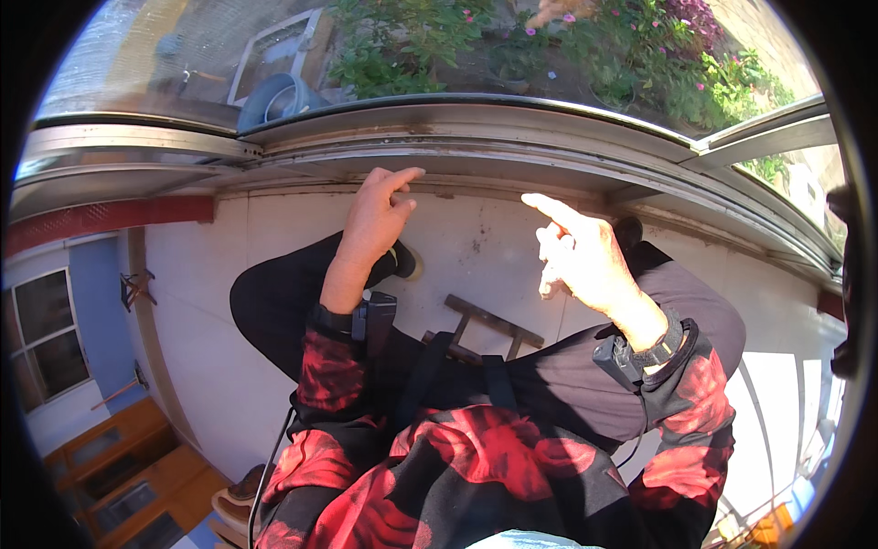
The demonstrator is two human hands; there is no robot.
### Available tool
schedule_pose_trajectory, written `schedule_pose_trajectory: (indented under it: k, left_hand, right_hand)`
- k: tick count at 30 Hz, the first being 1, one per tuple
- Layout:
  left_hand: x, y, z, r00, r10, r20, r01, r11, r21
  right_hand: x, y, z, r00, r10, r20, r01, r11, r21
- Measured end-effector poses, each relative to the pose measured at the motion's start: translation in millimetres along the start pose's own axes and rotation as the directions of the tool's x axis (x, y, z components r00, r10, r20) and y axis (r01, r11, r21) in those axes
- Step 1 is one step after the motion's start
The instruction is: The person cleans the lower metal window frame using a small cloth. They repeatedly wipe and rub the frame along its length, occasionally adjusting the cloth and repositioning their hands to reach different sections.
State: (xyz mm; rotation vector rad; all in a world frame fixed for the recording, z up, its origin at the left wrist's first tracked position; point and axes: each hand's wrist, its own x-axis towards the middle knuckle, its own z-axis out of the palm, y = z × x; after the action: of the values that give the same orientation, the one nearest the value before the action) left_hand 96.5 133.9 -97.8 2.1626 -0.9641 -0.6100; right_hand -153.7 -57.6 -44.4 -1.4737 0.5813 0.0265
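My left hand (pixel 384 209) hangs above the floor near the metal window track (pixel 480 147). Its index finger points right, the thumb stands apart, and nothing shows in the grip. My right hand (pixel 583 254) is in bright sun, with its index finger stretched toward the left hand and the other fingers loosely bent. I see no object in it. The two hands are apart, level with each other, in front of the low wall below the window. Each wrist carries a strapped device, a dark box (pixel 378 316) on the left and another black box (pixel 617 362) on the right.
A wooden stool (pixel 494 321) shows between my bent legs on the pale floor (pixel 274 391). Beyond the window glass stand flowering plants (pixel 638 55) and a blue bucket (pixel 281 99). A wooden cabinet (pixel 137 473) and a brown shoe (pixel 233 504) are at lower left.
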Motion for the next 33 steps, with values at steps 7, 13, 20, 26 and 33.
schedule_pose_trajectory:
  k: [7, 13, 20, 26, 33]
  left_hand:
    - [11, -7, 8, 0.996, -0.070, -0.056, 0.077, 0.989, 0.123]
    - [17, -7, 21, 0.991, -0.098, -0.094, 0.116, 0.971, 0.211]
    - [17, -11, 36, 0.974, 0.028, -0.224, 0.019, 0.978, 0.208]
    - [16, -10, 44, 0.971, 0.055, -0.231, -0.010, 0.981, 0.192]
    - [16, -5, 46, 0.957, 0.134, -0.257, -0.105, 0.987, 0.125]
  right_hand:
    - [57, 10, 22, 0.996, -0.017, -0.083, -0.008, 0.957, -0.290]
    - [94, 24, 27, 0.987, -0.055, -0.151, -0.021, 0.885, -0.465]
    - [108, 25, 46, 0.994, 0.021, -0.111, -0.052, 0.959, -0.280]
    - [122, 28, 64, 0.996, 0.035, -0.082, -0.051, 0.980, -0.194]
    - [130, 23, 77, 0.999, -0.036, -0.019, 0.032, 0.980, -0.196]
